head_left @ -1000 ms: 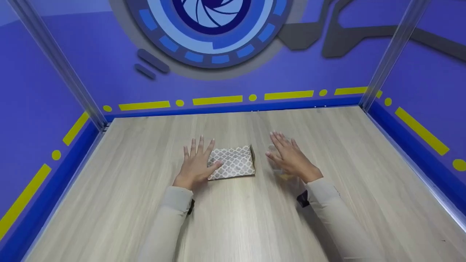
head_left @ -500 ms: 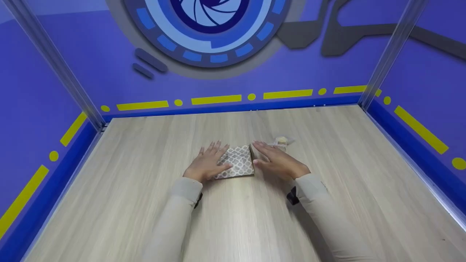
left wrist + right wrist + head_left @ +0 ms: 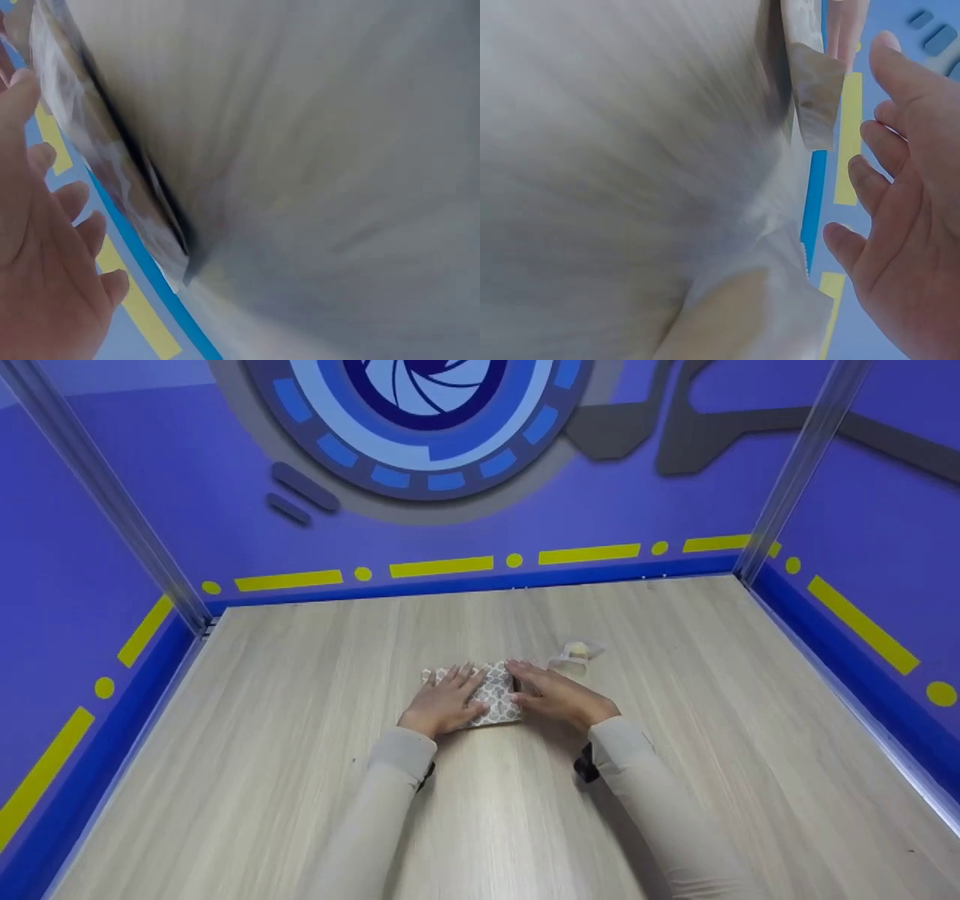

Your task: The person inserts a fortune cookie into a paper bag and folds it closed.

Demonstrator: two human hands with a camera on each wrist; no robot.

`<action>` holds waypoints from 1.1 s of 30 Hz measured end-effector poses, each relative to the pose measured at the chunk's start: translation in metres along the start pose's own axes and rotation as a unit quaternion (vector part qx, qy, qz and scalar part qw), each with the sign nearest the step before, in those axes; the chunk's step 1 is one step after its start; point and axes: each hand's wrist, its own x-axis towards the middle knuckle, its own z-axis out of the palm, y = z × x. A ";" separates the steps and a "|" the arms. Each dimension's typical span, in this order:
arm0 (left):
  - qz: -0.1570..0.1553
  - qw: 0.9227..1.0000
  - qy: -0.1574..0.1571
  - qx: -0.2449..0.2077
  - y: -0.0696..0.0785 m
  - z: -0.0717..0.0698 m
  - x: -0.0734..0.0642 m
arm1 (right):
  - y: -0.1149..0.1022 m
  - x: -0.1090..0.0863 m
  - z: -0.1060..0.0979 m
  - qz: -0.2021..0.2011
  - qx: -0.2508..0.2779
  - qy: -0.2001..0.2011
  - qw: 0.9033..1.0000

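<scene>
A flat cardboard box point(image 3: 496, 694) with a white and grey lattice pattern lies mid-table. My left hand point(image 3: 444, 707) is over its left part with fingers extended, hiding much of that side. At the box's right end is my right hand point(image 3: 562, 699), fingers straight and the thumb apart from them. In the right wrist view a brown end flap point(image 3: 817, 90) stands out from the box, close to the right fingertips. The left wrist view has the box's long edge point(image 3: 112, 157) beside my relaxed left fingers, with a glossy surface.
Just behind the right hand lies a small clear plastic item point(image 3: 577, 651) with a yellowish part. The wooden table point(image 3: 285, 720) is bounded by blue printed panels point(image 3: 450, 540) at the back and both sides.
My right hand has moved left from over the clear plastic item to the box's right end, uncovering that item. My left hand has shifted right, farther over the box.
</scene>
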 end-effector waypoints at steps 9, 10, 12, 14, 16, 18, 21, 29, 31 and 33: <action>-0.016 0.999 -0.028 0.002 0.001 0.001 -0.001 | 0.001 0.006 0.006 -0.006 -0.010 -0.027 1.000; -0.016 0.999 -0.029 0.002 0.001 0.001 -0.001 | 0.001 0.006 0.006 -0.004 -0.011 -0.028 1.000; -0.018 0.999 -0.029 0.000 0.001 0.001 -0.002 | 0.002 0.006 0.006 -0.001 -0.015 -0.029 0.999; -0.021 0.999 -0.032 0.001 0.002 0.001 -0.003 | 0.003 0.006 0.007 0.000 -0.019 -0.030 0.999; -0.022 0.999 -0.033 0.001 0.003 0.001 -0.004 | 0.004 0.006 0.007 0.001 -0.026 -0.031 0.999; -0.024 0.999 -0.034 0.002 0.003 0.001 -0.004 | 0.006 0.006 0.008 0.001 -0.032 -0.033 0.999; -0.025 0.999 -0.035 0.005 0.003 0.002 -0.004 | 0.007 0.006 0.009 0.005 -0.035 -0.039 0.999; -0.013 0.999 -0.039 -0.011 0.002 0.004 -0.006 | 0.007 0.005 0.012 0.005 -0.051 -0.046 0.998; -0.004 0.999 -0.039 -0.018 0.002 0.003 -0.006 | 0.007 0.005 0.012 0.004 -0.059 -0.047 0.997; 0.003 0.999 -0.040 -0.027 0.002 0.003 -0.006 | 0.007 0.004 0.013 0.000 -0.067 -0.047 0.997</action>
